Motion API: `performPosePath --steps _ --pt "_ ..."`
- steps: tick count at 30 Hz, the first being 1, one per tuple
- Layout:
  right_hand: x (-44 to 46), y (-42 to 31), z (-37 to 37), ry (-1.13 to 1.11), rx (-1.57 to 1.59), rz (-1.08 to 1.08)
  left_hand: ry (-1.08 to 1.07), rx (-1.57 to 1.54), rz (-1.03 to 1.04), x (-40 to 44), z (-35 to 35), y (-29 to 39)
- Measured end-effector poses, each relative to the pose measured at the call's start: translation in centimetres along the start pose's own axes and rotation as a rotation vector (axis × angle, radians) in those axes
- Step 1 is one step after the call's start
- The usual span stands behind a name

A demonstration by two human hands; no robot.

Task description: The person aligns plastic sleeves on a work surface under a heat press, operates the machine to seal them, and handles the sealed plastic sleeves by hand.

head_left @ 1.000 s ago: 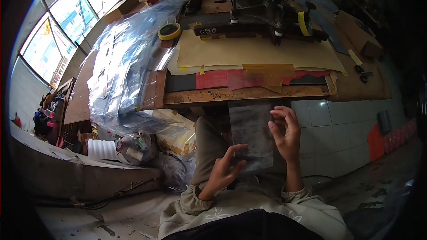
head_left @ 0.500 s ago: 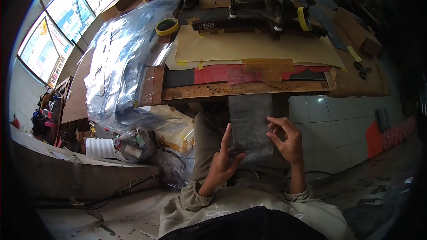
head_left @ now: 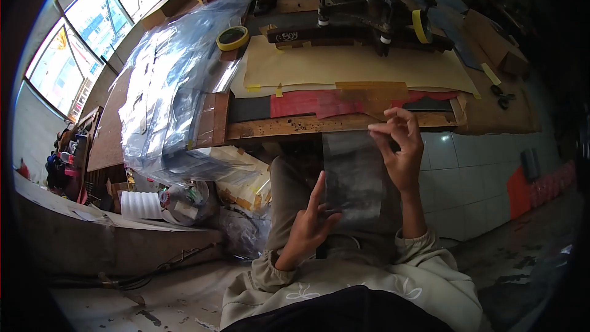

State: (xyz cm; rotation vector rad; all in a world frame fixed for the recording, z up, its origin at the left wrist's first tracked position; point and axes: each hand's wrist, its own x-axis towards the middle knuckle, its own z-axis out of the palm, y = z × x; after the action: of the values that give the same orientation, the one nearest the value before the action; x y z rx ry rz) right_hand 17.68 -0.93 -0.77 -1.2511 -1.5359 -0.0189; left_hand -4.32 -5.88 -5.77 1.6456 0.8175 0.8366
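Clear plastic sheet [head_left: 353,175] over the seated person's lap, below the front edge of the tabletop [head_left: 276,128]. Its long axis runs nearly straight away from the body: one short end lies toward the lap, the other points at the tabletop's wooden edge, leaning very slightly left. Whether that far end touches the wood cannot be told.

From left to right: a shiny heap of clear plastic [head_left: 166,86] covers the tabletop's left side and droops over its front. Near it lies a yellow-rimmed tape roll [head_left: 240,45]. Next, a red strip [head_left: 295,104] runs sideways along the front, crosswise to the sheet. Below, the left hand [head_left: 306,229] is at the sheet's near left corner, index finger pointing forward along the left edge; its thumb and index finger stand apart, and whether the hidden fingers clamp the plastic cannot be told. The right hand [head_left: 402,150] is at the far right corner, thumb and fingertip close together; whether this grip pinches the sheet is unclear. Farther right, black scissors [head_left: 503,98] rest on the tabletop.
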Motion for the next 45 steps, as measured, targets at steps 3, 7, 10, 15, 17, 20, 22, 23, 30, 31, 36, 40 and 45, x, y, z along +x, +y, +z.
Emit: performPosePath --steps 3,7,10,15,17,20,22,23,30,31,36,40,45 --pt "2.3 1.1 0.7 0.03 0.146 0.053 -0.04 -0.001 -0.119 -0.3 -0.2 0.4" --pt "4.7 1.0 1.2 -0.004 0.493 0.399 -0.025 0.024 -0.093 -0.3 -0.2 0.5" --pt "5.5 0.7 1.3 0.033 0.522 0.48 0.007 0.086 -0.024 -0.4 -0.2 -0.1" --pt "7.4 0.9 0.3 0.026 0.221 0.449 0.012 0.095 -0.009 -0.5 -0.3 0.0" --pt "8.6 1.2 -0.6 -0.019 0.246 0.465 -0.017 0.035 -0.04 -0.7 -0.5 0.3" --pt "10.4 0.2 -2.7 -0.132 0.749 0.575 -0.083 0.115 -0.042 -1.7 -0.8 0.5" --pt "11.0 -0.6 -3.4 -0.15 0.935 0.581 -0.106 0.201 0.005 -2.4 -1.3 1.3" --pt "11.2 -2.0 -3.4 -0.111 0.935 0.602 -0.106 0.229 0.04 -3.1 -1.7 2.5" --pt "14.2 -1.2 0.3 -0.083 0.876 0.655 0.013 -0.041 0.063 -0.7 -2.4 5.0" --pt "14.8 1.0 1.7 -0.16 0.918 0.664 0.024 -0.122 0.034 0.9 -2.5 4.5" --pt "13.4 6.7 5.9 -0.437 0.263 0.307 0.069 -0.365 -0.007 7.0 -3.4 2.5" --pt "11.8 4.1 4.3 -0.772 -0.043 0.161 0.074 -0.461 -0.042 7.6 -3.2 3.1" --pt "11.0 3.0 4.9 -0.769 -0.437 0.112 0.117 -0.491 -0.008 8.3 -3.4 4.5"
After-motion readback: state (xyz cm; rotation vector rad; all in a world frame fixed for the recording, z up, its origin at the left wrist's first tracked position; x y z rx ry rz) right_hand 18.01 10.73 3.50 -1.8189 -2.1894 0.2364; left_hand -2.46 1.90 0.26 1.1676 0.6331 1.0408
